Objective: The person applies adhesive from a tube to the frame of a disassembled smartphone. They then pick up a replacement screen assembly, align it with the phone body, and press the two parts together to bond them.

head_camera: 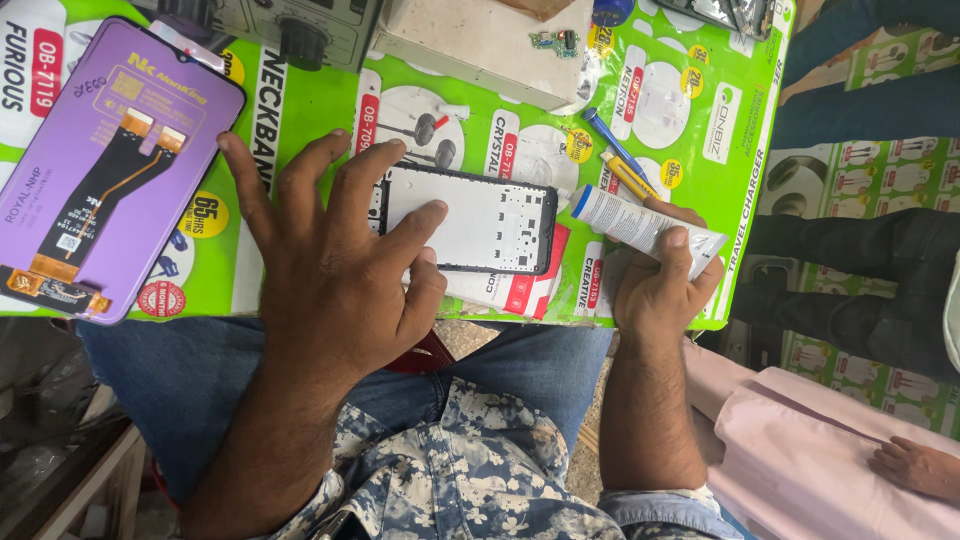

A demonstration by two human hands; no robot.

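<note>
Phone frame (470,222), black rim, white inner plate

One head-worn camera looks steeply down, close over the green work board (300,90). The lap lies near, the board's far edge at top.

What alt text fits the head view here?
A left hand presses a black-rimmed phone frame onto a green printed mat; the right hand grips a white glue tube. A purple replacement screen lies left.
</note>
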